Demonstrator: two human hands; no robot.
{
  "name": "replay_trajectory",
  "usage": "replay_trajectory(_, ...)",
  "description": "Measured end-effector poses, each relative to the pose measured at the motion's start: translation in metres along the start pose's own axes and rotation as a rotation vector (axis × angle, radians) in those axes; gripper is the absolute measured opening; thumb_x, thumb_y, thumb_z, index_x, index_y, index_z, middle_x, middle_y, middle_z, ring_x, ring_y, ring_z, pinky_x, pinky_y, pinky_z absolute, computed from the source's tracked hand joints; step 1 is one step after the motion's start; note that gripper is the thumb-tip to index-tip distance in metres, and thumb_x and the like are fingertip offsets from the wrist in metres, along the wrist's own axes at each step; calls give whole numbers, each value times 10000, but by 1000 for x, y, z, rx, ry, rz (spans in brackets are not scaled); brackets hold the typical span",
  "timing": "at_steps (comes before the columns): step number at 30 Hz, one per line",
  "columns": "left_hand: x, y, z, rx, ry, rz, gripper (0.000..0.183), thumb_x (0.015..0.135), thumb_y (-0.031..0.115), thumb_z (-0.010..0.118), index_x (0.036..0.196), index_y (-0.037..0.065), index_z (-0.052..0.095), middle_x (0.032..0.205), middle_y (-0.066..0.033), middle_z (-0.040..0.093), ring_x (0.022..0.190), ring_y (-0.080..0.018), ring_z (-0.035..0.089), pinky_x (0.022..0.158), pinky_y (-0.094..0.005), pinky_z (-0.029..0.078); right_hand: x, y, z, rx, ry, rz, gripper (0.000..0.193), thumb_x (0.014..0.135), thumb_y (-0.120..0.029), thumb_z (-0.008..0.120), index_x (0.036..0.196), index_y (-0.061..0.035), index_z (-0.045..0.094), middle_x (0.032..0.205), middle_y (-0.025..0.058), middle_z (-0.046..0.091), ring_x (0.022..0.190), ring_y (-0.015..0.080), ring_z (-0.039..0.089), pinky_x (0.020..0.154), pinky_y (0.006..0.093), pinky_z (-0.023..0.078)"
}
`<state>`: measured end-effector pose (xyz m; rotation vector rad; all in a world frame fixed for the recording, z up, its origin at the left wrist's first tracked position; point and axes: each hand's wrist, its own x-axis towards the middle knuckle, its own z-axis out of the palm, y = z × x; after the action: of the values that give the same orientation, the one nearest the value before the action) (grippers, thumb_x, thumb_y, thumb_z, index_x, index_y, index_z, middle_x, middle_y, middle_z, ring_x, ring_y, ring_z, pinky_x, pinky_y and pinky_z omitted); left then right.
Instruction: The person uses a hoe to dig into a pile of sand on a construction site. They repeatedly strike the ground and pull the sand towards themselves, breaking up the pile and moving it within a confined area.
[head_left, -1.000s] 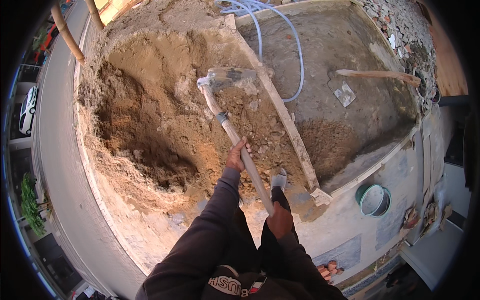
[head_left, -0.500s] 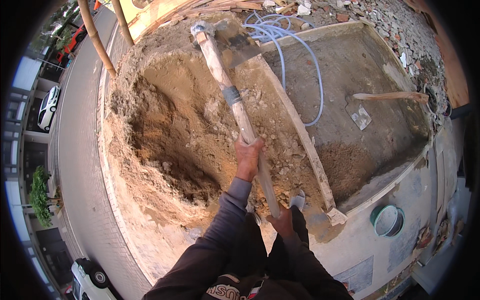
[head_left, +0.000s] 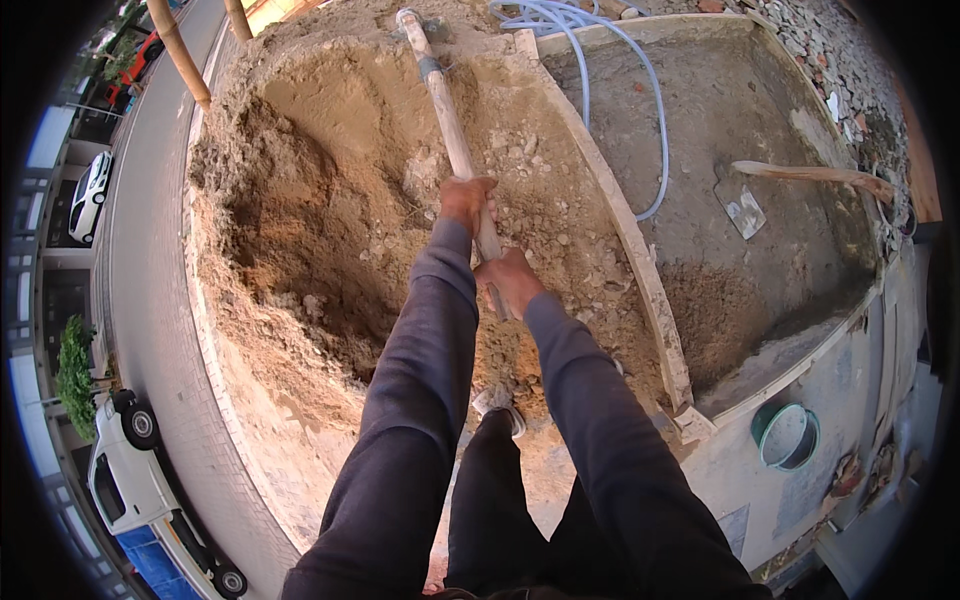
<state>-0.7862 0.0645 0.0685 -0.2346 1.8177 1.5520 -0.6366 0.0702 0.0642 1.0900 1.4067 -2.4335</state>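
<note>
Both my hands grip the wooden handle of a hoe [head_left: 449, 125], which reaches away from me over a mound of brown sand [head_left: 300, 180]. My left hand [head_left: 466, 203] wraps round the handle partway along. Closer to the near end, my right hand [head_left: 512, 282] is closed on the same handle. At the far end, the hoe's head meets the top of the mound, and its blade is hardly visible. A dark band is wrapped round the handle below the head. Loose sand and small stones lie beneath my hands.
A wooden board [head_left: 630, 235] divides the sand from a shallow mixing trough [head_left: 680, 90]. In the trough lie a second hoe [head_left: 815, 174] and part of a blue hose [head_left: 655, 95]. A green bucket [head_left: 787, 437] stands nearby; rubble [head_left: 815, 70] lies beyond. Left is a road [head_left: 150, 270] with vehicles.
The hoe's head has come down from above the sand onto the far part of the mound. My right hand has moved forward, nearer my left, and both arms are stretched out further.
</note>
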Motion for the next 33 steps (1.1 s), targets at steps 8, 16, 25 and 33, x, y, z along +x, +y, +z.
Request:
replay_trajectory(8,-91,-107,-7,0,-38,-99,175,804,84,731,878,29,581,666,-47,555,470,-152,532,394,-310,458,-88,106,-13,-45,98,21,165,644,-44,677,734,11,550,611,81,545,475,198,526,461,349,398)
replay_trajectory(16,-115,-165,-30,-613,-250,-300,136,858,134,715,911,78,603,692,-28,579,588,-186,581,542,-375,521,-208,178,-41,-549,285,-104,368,588,-148,722,904,23,636,740,227,654,700,375,665,657,447,506)
replay_trajectory(25,-172,-222,-23,-404,-43,-326,126,817,87,700,879,57,594,657,-39,567,503,-190,561,438,-341,477,-274,258,-48,-776,417,-47,402,622,-193,729,972,-19,635,773,246,655,788,425,657,704,507,523)
replay_trajectory(33,-147,-55,5,-348,-190,166,211,820,53,686,973,37,542,719,-56,583,529,-149,572,461,-303,506,-175,170,-53,-590,359,-386,406,649,-187,743,997,1,649,782,241,657,780,396,673,695,462,526)
